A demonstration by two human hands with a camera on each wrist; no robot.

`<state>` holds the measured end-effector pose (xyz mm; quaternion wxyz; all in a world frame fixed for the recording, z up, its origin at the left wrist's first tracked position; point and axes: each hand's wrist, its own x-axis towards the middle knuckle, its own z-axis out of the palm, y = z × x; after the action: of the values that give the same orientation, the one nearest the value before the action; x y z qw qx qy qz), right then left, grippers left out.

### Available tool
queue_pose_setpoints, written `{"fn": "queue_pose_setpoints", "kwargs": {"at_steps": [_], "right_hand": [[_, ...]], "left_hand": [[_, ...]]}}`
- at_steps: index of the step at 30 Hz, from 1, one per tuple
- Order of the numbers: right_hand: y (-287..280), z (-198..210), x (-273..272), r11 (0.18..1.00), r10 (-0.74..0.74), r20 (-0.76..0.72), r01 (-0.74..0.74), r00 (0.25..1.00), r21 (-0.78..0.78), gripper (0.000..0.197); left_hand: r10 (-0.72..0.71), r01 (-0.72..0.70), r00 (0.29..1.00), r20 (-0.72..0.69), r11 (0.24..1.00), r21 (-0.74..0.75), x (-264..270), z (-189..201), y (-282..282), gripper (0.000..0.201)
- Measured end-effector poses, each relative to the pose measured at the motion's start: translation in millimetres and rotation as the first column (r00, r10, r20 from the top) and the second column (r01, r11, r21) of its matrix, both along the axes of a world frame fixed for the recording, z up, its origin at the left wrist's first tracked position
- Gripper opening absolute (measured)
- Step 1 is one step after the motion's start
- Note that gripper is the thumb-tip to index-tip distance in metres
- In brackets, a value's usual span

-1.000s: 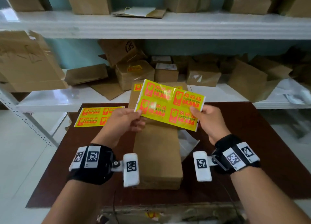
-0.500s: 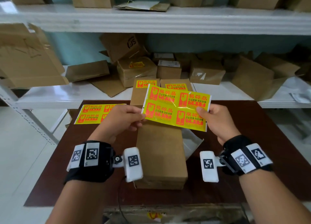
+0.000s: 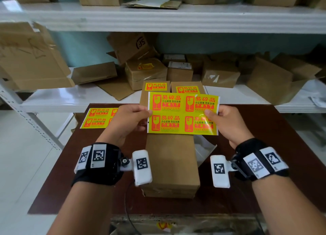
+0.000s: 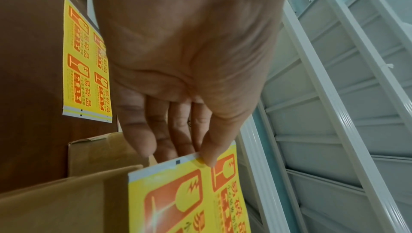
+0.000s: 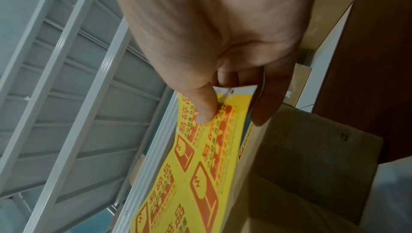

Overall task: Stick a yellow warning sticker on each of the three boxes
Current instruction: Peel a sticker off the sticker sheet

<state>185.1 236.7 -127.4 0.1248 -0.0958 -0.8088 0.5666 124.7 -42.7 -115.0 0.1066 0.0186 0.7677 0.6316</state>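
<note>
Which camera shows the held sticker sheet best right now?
The head view: the whole sticker sheet faces it, all four stickers visible. The left wrist view shows only its left end, the right wrist view a steep, slanted look along it.

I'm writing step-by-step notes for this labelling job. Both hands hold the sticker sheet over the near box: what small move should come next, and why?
Probably peel one sticker off at the sheet's right edge. The right hand already has its thumb on that corner of the yellow four-sticker sheet, the left hand pinches the opposite edge, and the near brown cardboard box shows no sticker on its visible top, while both far boxes do.
</note>
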Motion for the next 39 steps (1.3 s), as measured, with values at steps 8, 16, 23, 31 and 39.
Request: {"fn": "queue_pose_setpoints", "kwargs": {"at_steps": [8, 16, 23, 31, 39], "right_hand": [[-0.7, 6.1, 0.6, 0.999, 0.026, 0.044, -0.024, 0.999, -0.046, 0.012], [-3.2, 24.4, -18.9, 0.960, -0.280, -0.008, 0.280, 0.960, 0.004, 0.038], [-34.5, 50.4, -6.1, 0.971, 0.025, -0.109, 0.002, 0.994, 0.239, 0.007], [-66.9, 44.3, 2.1, 0.915, 0.146, -0.112, -0.091, 0.983, 0.394, 0.007], [-66.7, 41.9, -1.3, 0.913, 0.141, -0.096, -0.092, 0.985, 0.397, 0.005]], "left_hand": [[0.030, -0.029, 0.999, -0.014, 0.999, 0.036, 3.7, 3.3, 8.9, 0.014], [0.075, -0.075, 0.997, 0.002, 0.991, 0.110, 7.6, 7.3, 25.4, 0.016], [-0.014, 0.019, 0.999, -0.035, 0.992, 0.123, 15.8, 17.5, 33.3, 0.016], [-0.170, 0.179, 0.982, -0.079, 0.976, 0.127, 27.4, 22.8, 41.3, 0.013], [-0.221, 0.225, 0.973, -0.069, 0.971, 0.074, 23.5, 18.7, 35.0, 0.016]]}}
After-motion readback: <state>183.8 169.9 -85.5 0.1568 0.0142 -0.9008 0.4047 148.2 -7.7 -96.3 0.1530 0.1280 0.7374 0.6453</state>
